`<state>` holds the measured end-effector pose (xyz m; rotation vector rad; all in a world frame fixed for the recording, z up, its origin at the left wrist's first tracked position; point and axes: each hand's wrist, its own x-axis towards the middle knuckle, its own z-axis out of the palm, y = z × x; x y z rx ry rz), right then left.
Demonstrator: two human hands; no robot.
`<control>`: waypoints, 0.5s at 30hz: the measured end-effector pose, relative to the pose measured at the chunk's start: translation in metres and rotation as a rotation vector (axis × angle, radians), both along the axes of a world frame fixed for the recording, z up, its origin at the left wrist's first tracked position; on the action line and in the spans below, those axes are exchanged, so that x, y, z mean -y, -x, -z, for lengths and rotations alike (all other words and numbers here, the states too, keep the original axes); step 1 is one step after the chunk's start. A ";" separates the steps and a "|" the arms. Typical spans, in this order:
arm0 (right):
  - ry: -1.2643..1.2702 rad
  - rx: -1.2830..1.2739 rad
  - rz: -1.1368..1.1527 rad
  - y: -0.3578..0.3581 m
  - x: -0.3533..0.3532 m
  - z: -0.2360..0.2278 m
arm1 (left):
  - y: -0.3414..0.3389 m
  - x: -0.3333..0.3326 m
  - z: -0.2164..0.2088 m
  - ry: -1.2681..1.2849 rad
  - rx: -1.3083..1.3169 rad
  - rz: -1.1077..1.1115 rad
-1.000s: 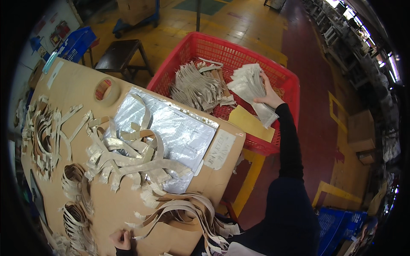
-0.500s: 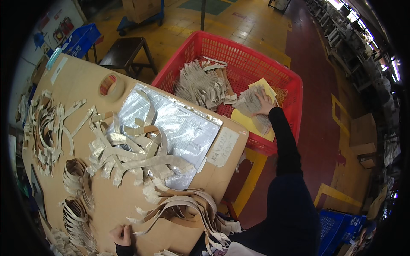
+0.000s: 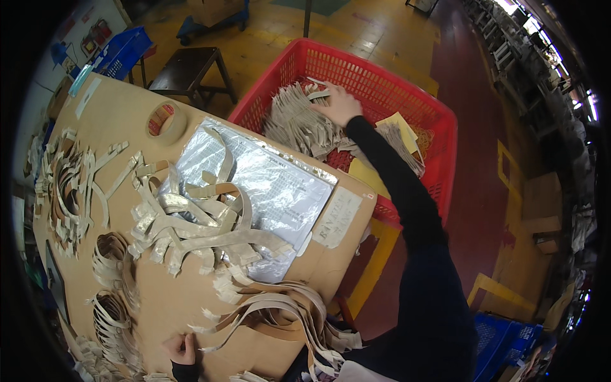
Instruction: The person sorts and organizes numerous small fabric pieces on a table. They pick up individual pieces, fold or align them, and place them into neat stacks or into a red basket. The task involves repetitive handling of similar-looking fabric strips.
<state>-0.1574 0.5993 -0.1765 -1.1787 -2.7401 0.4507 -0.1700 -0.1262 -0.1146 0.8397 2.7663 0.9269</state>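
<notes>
My right hand [image 3: 338, 107] reaches into the red plastic basket [image 3: 407, 95], its thumb and fingers around a pale fabric strip [image 3: 320, 94] at the edge of a pile. That pile of bundled beige strips [image 3: 299, 121] fills the basket's left part. To its right, a second strip bundle [image 3: 402, 143] lies on yellow card [image 3: 366, 178], partly behind my sleeve. My left hand [image 3: 180, 349] rests on the cardboard-topped table [image 3: 165, 305], fingers curled and nothing visible in them. Close by it are long curved strips [image 3: 273, 312], some hanging over the table's edge.
Loose strips [image 3: 210, 223] lie across a plastic-covered paper sheet [image 3: 280, 191]. A tape roll [image 3: 167, 121], coiled strips [image 3: 111, 261] and another strip heap [image 3: 67, 191] share the table. Beyond stand a dark stool [image 3: 188, 70] and a blue crate [image 3: 121, 54]. Rubber bands [image 3: 425, 137] sit in the basket.
My right hand has left the bundle on the yellow card and moved left and away from me to the larger pile. The left hand stays put.
</notes>
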 end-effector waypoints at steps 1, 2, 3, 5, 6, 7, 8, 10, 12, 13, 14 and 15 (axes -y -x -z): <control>-0.012 0.067 0.041 0.020 0.016 0.007 | -0.001 0.001 0.000 0.010 0.002 0.004; -0.037 0.126 0.086 0.037 0.030 0.015 | -0.001 0.001 0.000 0.007 -0.002 0.009; -0.033 0.197 0.074 0.053 0.044 0.023 | 0.000 0.002 0.000 0.016 -0.001 -0.003; -0.007 0.364 0.073 0.068 0.061 0.039 | 0.002 0.002 0.000 0.020 -0.073 0.070; -0.029 0.379 0.077 0.069 0.062 0.044 | 0.005 0.002 0.000 0.030 -0.109 0.100; -0.034 0.395 0.067 0.071 0.063 0.049 | 0.007 0.001 -0.001 0.033 -0.093 0.121; -0.043 0.441 0.067 0.072 0.063 0.051 | 0.007 0.001 -0.002 0.033 -0.075 0.133; -0.108 0.421 0.061 0.072 0.062 0.053 | 0.005 -0.001 -0.003 0.021 -0.042 0.110; -0.108 0.416 0.049 0.073 0.061 0.052 | 0.001 -0.003 -0.005 0.000 0.001 0.043; -0.071 0.405 0.031 0.074 0.060 0.050 | -0.001 -0.005 -0.007 0.032 -0.002 0.036; -0.055 0.401 0.023 0.075 0.058 0.048 | -0.003 -0.006 -0.008 0.057 0.010 0.032; 0.001 0.384 0.012 0.076 0.054 0.045 | -0.003 -0.007 -0.010 0.084 -0.006 0.006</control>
